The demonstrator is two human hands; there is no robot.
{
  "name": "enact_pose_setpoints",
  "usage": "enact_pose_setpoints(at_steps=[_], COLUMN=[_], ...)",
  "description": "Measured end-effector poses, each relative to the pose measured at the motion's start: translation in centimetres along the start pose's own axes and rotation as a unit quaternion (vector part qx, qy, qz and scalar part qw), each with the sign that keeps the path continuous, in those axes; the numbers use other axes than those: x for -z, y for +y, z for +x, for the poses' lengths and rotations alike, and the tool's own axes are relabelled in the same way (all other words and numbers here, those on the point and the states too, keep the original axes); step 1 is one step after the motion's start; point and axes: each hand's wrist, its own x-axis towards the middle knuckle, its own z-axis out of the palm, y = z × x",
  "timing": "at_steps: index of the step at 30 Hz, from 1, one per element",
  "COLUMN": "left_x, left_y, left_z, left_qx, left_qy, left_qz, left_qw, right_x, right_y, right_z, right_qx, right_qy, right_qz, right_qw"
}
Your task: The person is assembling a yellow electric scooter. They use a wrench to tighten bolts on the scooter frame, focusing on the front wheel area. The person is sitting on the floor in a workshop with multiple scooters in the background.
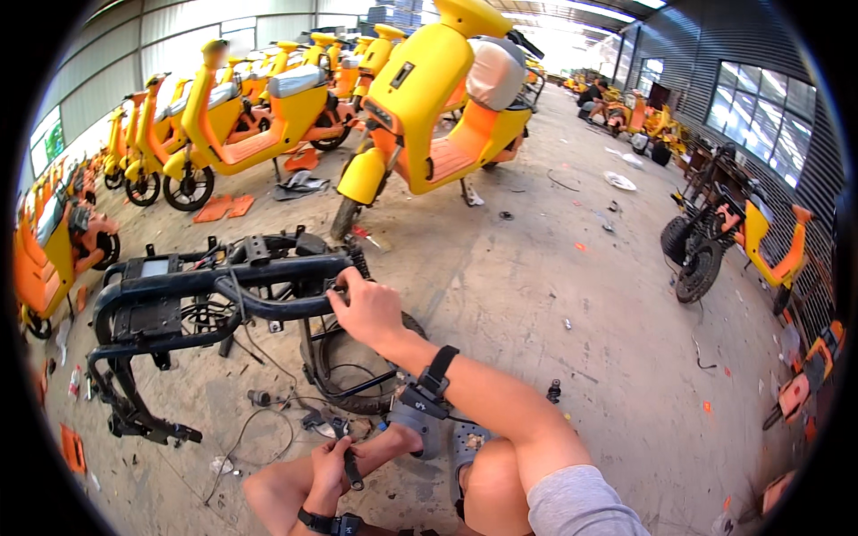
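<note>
Black scooter frame (188,284) at nine o'clock, low over floor (500,295), seemingly within easy reach of crouched person (500,487). Right hand (368,308) grips its three-o'clock end, probably steadying it. Left hand (331,463), seven o'clock, closed round dark tool (355,472), held clear of frame.

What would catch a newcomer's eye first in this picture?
Probably the big yellow scooter at the top, just left of centre, with more yellow scooters crowded behind it to the left. Next comes the bare black frame at the left, with the person's right hand at its near end. Lower down, the left hand holds a small black tool.
</note>
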Motion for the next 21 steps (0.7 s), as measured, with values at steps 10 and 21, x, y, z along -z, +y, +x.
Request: enact_pose_setpoints(at_steps=[10, 21], left_x=[-0.5, -0.6], left_y=[-0.2, 0.2], left_z=[0.2, 0.1], left_qx=[-0.01, -0.014], left_qy=[-0.012, -0.001], left_qz=[0.001, -0.006], left_qw=[1.0, 1.0], right_x=[-0.4, -0.5], right_y=[-0.3, -0.3], right_z=[-0.2, -0.3], right_qx=[-0.065, -0.055], right_qy=[-0.035, -0.023], right_qz=[-0.02, -0.039], right_qw=[0.997, 0.997])
